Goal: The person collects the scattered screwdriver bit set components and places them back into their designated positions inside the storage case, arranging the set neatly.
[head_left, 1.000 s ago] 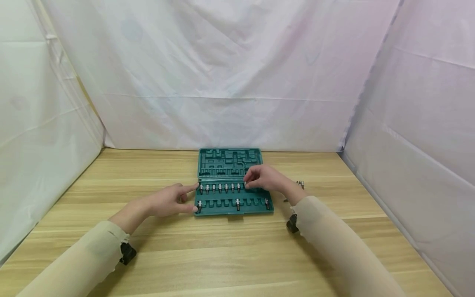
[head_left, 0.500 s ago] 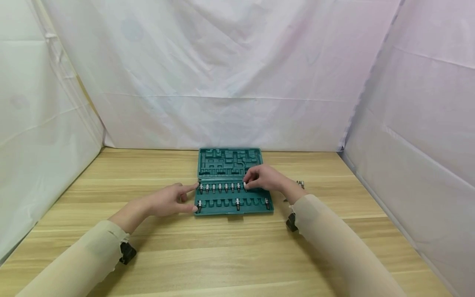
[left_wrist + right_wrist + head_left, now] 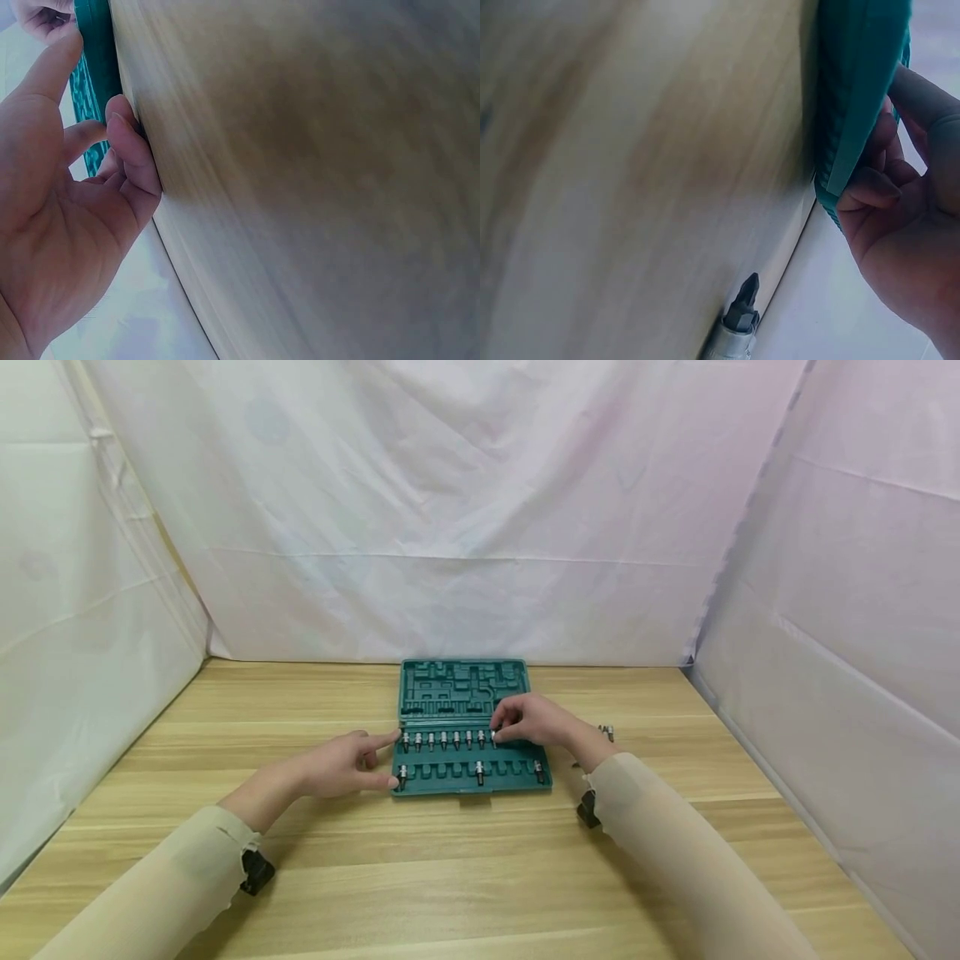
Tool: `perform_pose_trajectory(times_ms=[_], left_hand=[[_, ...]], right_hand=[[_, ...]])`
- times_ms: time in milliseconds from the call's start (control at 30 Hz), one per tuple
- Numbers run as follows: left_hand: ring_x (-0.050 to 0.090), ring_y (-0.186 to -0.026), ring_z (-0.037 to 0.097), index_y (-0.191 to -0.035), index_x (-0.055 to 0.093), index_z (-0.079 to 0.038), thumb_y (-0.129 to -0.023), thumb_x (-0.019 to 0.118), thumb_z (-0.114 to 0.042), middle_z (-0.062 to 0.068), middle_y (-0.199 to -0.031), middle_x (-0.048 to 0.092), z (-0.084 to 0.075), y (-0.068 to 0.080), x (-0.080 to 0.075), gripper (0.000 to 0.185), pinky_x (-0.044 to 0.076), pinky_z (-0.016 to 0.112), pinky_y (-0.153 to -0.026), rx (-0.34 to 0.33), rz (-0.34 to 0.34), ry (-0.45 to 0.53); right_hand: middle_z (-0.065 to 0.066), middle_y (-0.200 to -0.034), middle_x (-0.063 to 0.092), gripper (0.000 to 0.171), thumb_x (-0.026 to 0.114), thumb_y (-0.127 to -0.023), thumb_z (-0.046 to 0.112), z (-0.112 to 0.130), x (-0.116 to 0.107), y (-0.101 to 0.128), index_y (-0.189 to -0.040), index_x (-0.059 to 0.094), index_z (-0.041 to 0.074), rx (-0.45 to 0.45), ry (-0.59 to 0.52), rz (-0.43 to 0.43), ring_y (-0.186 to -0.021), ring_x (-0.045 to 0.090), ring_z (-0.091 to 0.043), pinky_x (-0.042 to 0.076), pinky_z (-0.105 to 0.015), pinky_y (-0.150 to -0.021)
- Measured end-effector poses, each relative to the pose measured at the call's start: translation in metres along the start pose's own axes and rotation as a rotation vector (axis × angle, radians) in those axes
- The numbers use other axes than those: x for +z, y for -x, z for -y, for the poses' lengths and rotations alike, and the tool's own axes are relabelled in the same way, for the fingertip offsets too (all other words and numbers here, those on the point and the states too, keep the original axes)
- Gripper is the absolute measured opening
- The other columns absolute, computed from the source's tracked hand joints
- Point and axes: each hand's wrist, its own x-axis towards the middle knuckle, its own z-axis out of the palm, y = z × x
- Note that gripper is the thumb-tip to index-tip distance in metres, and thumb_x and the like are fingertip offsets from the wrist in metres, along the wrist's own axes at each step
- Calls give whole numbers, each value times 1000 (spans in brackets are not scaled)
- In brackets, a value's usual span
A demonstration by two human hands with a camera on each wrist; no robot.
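The green plastic case (image 3: pixel 442 759) lies open on the table, lid to the back. My left hand (image 3: pixel 341 766) touches its left side, with index finger and thumb stretched out along the edge. A bit socket (image 3: pixel 494 739) is pinched between the thumb and fingers of my right hand (image 3: pixel 536 720), at the right of the back row. Several bit sockets (image 3: pixel 444 741) sit in that row to its left. The front row holds three, among them a middle bit socket (image 3: pixel 480 772). In the right wrist view the fingers hide the held piece.
Loose bit sockets (image 3: pixel 609 733) lie right of the case, partly behind my right forearm. A bit socket with a cross-shaped tip (image 3: pixel 739 322) shows close up in the right wrist view. White cloth (image 3: pixel 450 527) hangs behind the wooden table (image 3: pixel 450 877) and at both sides.
The bit socket in my right hand has tipped down into line with the back row and shows more between the fingers. The left hand stays at the case's edge.
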Motion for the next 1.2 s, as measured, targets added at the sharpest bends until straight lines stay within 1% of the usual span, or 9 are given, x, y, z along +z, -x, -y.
perform_pose_trajectory(times_ms=[133,367,667,833,1000,1200], left_hand=[[52,-94,20,-174,31,-11,-105,75,-47,8,-108,55,0,0,-1,90,47,35,-80,5,1,0],[52,-93,20,-174,30,-11,-104,76,-47,8,-107,55,1,-1,-3,91,47,34,-78,7,0,2],[53,-95,20,-174,30,-12,-104,75,-49,8,-109,55,1,0,-4,91,47,35,-80,-5,0,-8],[54,-96,20,-175,31,-12,-104,75,-49,9,-111,56,1,0,-3,91,49,36,-82,-4,4,-4],[54,-96,20,-175,31,-12,-104,75,-50,9,-111,56,2,-1,0,91,48,36,-82,4,7,-15],[53,-95,20,-174,31,-11,-104,75,-48,9,-110,55,2,-2,0,91,48,34,-80,10,1,-5]], right_hand=[[-2,-99,73,6,81,-103,22,0,0,-1,-107,79,18,-6,2,0,-89,65,-18,53,-35,-84],[-3,-102,74,5,80,-104,22,0,0,-4,-106,79,18,4,-1,11,-89,65,-18,53,-35,-84],[-1,-107,77,4,79,-104,21,3,-1,-5,-106,83,19,8,10,16,-94,68,-17,57,-36,-88],[-1,-104,75,8,78,-105,24,0,-1,-3,-110,82,20,2,33,24,-93,66,-17,55,-36,-87],[-1,-100,73,10,79,-104,26,-5,-1,-1,-114,81,23,16,25,23,-90,64,-18,53,-36,-85],[-3,-98,70,10,78,-105,24,-5,-1,-1,-114,78,19,13,3,24,-86,60,-19,50,-35,-82]])
